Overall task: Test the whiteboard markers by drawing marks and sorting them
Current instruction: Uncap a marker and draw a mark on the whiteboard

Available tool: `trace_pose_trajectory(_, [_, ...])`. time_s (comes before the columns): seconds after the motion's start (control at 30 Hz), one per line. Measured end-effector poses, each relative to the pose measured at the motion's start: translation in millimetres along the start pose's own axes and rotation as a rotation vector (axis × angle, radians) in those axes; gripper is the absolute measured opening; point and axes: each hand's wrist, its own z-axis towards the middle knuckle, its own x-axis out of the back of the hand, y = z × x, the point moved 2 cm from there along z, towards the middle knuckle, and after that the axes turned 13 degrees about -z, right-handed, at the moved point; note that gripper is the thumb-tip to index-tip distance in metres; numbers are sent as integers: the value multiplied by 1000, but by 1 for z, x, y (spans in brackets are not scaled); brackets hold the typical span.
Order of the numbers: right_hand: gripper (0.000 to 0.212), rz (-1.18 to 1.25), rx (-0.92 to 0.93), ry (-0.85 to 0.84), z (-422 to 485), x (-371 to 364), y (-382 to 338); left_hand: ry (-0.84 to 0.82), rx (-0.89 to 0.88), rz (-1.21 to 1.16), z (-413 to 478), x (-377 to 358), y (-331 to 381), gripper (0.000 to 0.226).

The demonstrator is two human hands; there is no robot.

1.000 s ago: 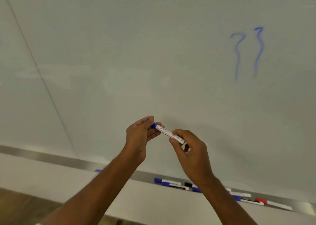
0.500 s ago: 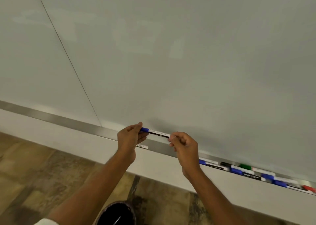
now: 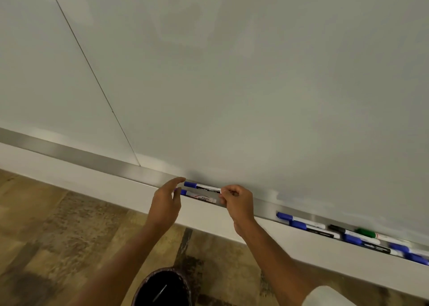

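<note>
A person's right hand (image 3: 236,198) pinches the tail end of a capped blue whiteboard marker (image 3: 202,187), holding it level just above the metal tray (image 3: 92,158) that runs along the foot of the whiteboard (image 3: 232,85). The left hand (image 3: 166,203) hovers at the marker's cap end with fingers spread apart, gripping nothing, its fingertips close to the blue cap. Directly beneath the held marker, between the two hands, a second blue-capped marker (image 3: 198,196) lies in the tray. Farther along the tray, well beyond the right hand, rests a cluster of markers (image 3: 348,234) in blue, black and green, some overlapping. Below the forearms, near the person, a dark round bin (image 3: 164,287) stands on the patterned floor (image 3: 58,224).
</note>
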Motion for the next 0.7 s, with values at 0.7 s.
trace_pose_trajectory(0.7, [14,-586,222,113,25,-29,18,-224,-412,217,44,-11,-51,22])
